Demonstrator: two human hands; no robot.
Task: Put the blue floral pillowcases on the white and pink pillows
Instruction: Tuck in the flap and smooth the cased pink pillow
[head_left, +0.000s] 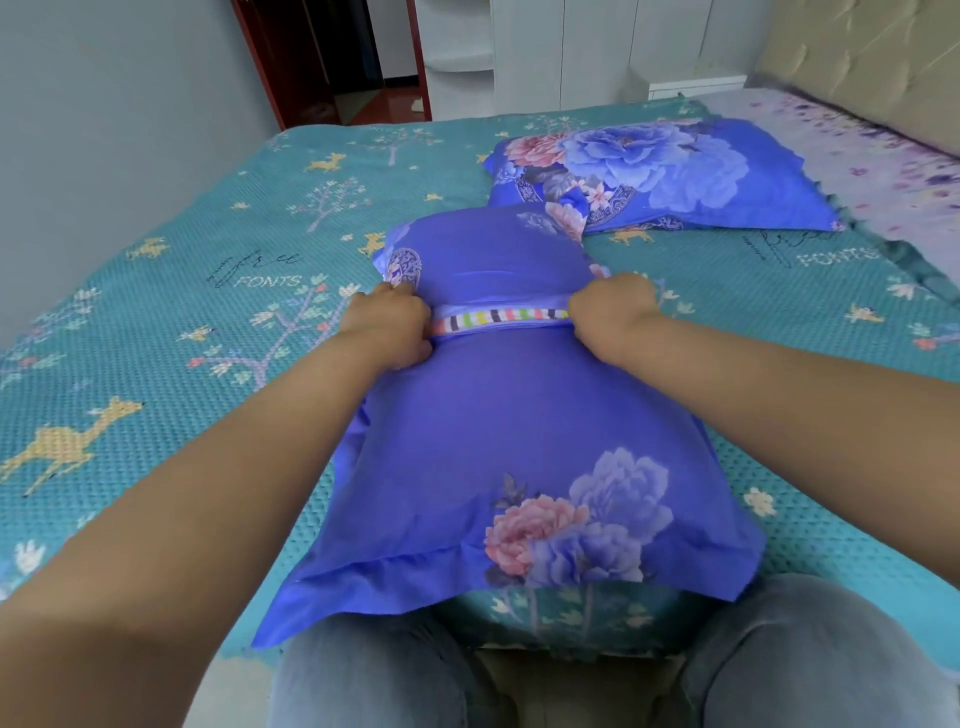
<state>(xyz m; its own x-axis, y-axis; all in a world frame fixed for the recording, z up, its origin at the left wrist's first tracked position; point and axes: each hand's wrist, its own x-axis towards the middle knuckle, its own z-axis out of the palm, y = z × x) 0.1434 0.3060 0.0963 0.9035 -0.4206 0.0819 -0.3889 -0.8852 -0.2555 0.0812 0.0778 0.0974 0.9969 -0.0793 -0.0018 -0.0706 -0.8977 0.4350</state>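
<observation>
A pillow in a blue floral pillowcase (519, 441) lies lengthwise on the bed in front of me, its near end hanging over the bed edge. Across its middle runs the case's opening, where a band of striped pillow fabric (498, 318) shows. My left hand (387, 325) grips the case's edge at the left end of that gap. My right hand (613, 312) grips it at the right end. A second pillow in a blue floral pillowcase (675, 171) lies flat farther back on the right.
A teal bedspread (208, 312) with deer and tree prints covers the bed. A purple floral sheet (883, 161) and a padded headboard (857, 57) are at the far right. A doorway (337, 57) and white cabinets (545, 52) stand behind. My jeans-clad knees (779, 665) touch the bed edge.
</observation>
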